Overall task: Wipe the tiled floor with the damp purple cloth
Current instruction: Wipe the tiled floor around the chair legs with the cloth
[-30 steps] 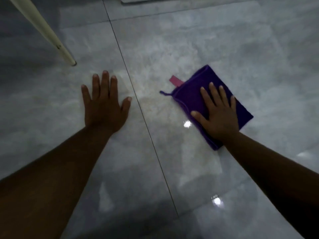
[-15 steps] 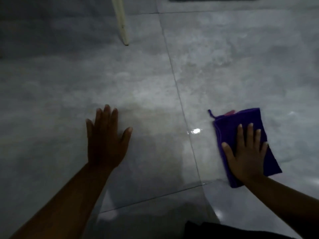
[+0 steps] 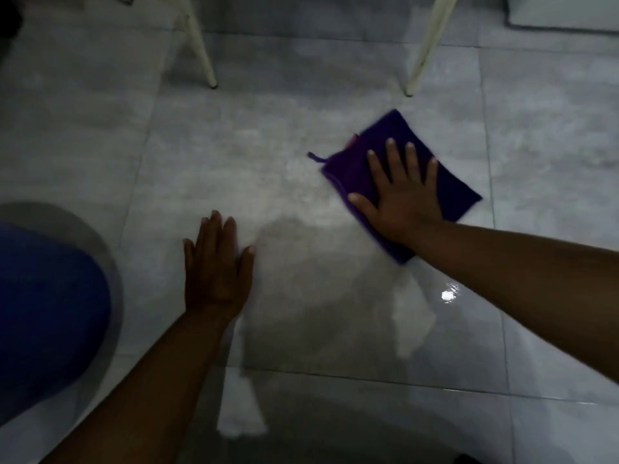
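At the far left edge a blue-clad knee [image 3: 47, 316] fills the lower corner, well to the left of the left hand [image 3: 217, 269]. That hand lies palm down on the tiled floor [image 3: 284, 182], fingers straight and close together, thumb spread to the right, gripping nothing. Beyond it and slightly to its left, a pale furniture leg [image 3: 201, 51] meets the floor. Just right of the left hand's thumb the tile shows a darker, damp-looking patch [image 3: 301, 289], with glossy reflections nearer the person.

Further right, the right hand [image 3: 402, 199] rests flat with fingers fanned out on the purple cloth [image 3: 455, 189], pressing it onto the floor rather than clutching it. The cloth lies folded under the palm, sticking out beyond the fingertips and to the hand's right; a small loop [image 3: 315, 157] trails from its left corner. A second pale leg [image 3: 422, 55] stands beyond this hand. A bright glint [image 3: 448, 295] sits on the wet tile beside the right forearm.
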`<state>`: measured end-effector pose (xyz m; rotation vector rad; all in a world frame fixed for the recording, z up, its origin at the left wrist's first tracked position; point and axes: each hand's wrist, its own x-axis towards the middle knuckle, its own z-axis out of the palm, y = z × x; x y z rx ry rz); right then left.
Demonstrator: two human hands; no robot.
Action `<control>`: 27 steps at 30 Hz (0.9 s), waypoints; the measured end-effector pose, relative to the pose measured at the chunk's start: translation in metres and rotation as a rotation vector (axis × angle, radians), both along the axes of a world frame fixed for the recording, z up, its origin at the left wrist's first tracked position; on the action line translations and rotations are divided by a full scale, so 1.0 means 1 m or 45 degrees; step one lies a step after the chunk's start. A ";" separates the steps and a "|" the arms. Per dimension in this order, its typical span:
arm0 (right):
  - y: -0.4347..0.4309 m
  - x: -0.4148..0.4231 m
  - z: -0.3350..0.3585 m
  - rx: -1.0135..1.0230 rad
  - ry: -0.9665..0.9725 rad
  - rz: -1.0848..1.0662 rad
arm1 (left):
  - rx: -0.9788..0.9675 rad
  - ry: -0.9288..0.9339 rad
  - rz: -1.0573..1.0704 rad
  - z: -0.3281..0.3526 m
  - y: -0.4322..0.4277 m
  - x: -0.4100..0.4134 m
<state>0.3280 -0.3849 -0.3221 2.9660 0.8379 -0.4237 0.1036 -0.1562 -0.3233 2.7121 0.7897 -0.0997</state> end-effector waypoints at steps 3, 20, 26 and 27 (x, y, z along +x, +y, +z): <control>0.073 -0.035 -0.002 0.048 0.001 0.203 | 0.017 -0.060 0.033 0.003 0.019 -0.011; -0.061 -0.020 0.010 -0.062 0.001 0.937 | 0.162 0.153 0.093 -0.011 0.086 -0.060; 0.116 -0.002 0.005 0.070 0.011 0.361 | 0.003 0.061 0.065 0.002 0.102 -0.060; 0.145 -0.012 0.003 0.080 0.013 0.372 | -0.040 0.029 0.104 0.003 0.104 -0.061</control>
